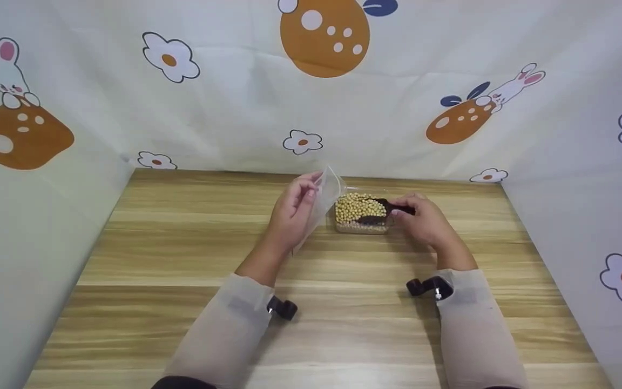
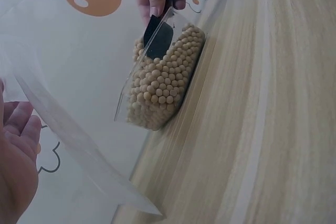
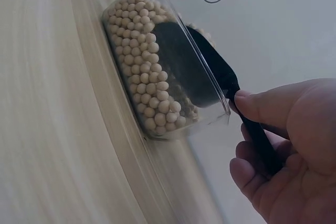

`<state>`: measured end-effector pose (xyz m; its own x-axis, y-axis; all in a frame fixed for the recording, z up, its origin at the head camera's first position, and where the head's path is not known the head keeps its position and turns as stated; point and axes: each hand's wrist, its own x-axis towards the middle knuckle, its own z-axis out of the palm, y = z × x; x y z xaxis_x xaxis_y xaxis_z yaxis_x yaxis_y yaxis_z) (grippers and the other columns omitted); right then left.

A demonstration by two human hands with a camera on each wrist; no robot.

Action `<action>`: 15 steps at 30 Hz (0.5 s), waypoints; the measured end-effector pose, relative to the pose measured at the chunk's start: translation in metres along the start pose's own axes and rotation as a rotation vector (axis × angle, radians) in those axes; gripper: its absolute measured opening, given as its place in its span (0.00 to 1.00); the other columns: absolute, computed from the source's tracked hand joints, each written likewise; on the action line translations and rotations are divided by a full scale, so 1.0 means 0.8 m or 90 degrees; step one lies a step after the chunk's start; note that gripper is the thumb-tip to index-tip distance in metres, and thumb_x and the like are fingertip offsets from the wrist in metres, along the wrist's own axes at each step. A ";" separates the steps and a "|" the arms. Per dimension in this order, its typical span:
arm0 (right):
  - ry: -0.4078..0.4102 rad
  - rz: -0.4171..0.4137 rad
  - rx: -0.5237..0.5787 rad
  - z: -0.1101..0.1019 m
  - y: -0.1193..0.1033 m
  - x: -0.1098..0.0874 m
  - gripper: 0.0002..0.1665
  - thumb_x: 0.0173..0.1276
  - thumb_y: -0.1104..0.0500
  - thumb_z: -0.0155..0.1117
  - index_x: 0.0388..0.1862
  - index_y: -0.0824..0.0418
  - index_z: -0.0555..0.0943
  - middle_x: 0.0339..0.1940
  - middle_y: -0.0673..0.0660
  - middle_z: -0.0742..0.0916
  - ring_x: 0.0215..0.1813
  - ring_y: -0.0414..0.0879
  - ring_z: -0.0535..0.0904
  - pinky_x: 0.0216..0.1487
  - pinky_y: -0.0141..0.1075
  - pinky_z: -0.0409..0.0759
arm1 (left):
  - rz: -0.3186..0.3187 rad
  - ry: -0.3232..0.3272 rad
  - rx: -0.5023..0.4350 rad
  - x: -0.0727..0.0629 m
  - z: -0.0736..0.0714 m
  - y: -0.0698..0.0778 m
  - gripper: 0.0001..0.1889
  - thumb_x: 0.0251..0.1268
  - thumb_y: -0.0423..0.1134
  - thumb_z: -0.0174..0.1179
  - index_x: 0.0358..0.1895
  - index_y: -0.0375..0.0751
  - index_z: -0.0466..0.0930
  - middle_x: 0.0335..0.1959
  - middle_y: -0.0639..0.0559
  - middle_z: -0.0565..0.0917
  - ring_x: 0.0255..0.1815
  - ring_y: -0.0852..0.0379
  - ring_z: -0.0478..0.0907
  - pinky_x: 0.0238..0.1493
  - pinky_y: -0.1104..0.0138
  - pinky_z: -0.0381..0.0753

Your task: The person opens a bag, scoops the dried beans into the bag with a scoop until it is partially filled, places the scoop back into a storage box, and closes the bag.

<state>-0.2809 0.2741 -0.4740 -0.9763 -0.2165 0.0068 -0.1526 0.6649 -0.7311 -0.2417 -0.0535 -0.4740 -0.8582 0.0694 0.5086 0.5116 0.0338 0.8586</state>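
A clear plastic box (image 1: 362, 229) full of round, pale yellow soybeans (image 2: 157, 85) stands on the table near the back wall. My right hand (image 1: 423, 219) grips the handle of a black scoop (image 3: 184, 64), whose blade is pushed down into the beans at the box's right side. To the left of the box, my left hand (image 1: 293, 208) holds a translucent zip bag (image 1: 326, 197) upright by its edge, between thumb and fingers. The bag looks flat, with no beans visible inside. Its lower end hangs close to the tabletop.
The wood-grain table (image 1: 181, 313) runs up to a pale cloth backdrop (image 1: 224, 108) printed with flowers, oranges and rabbits, which also rises on both sides. A small black camera mount sits on each wrist, over the light sleeves (image 1: 222, 329).
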 end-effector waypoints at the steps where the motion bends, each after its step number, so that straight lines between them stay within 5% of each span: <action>1: 0.000 0.001 0.005 -0.001 0.001 0.000 0.17 0.78 0.58 0.65 0.61 0.62 0.86 0.63 0.64 0.84 0.68 0.60 0.78 0.75 0.53 0.71 | 0.001 0.000 -0.002 0.000 0.000 0.000 0.08 0.85 0.31 0.48 0.51 0.33 0.76 0.74 0.42 0.79 0.79 0.46 0.74 0.84 0.55 0.69; 7: -0.007 0.019 0.033 -0.004 0.005 -0.002 0.19 0.79 0.57 0.66 0.64 0.61 0.85 0.65 0.65 0.83 0.69 0.60 0.77 0.75 0.51 0.71 | 0.005 -0.001 0.003 0.000 0.000 -0.001 0.08 0.85 0.31 0.48 0.51 0.33 0.76 0.74 0.41 0.79 0.78 0.46 0.75 0.83 0.56 0.70; 15: -0.016 0.035 0.080 -0.010 0.008 -0.003 0.20 0.80 0.56 0.65 0.66 0.59 0.85 0.64 0.64 0.88 0.63 0.52 0.82 0.60 0.30 0.79 | -0.005 0.001 0.017 0.000 -0.001 -0.001 0.07 0.85 0.32 0.48 0.52 0.34 0.76 0.75 0.44 0.79 0.79 0.48 0.74 0.83 0.57 0.70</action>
<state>-0.2809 0.2842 -0.4731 -0.9783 -0.2008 -0.0512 -0.0771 0.5822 -0.8094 -0.2421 -0.0544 -0.4747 -0.8624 0.0673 0.5018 0.5055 0.0605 0.8607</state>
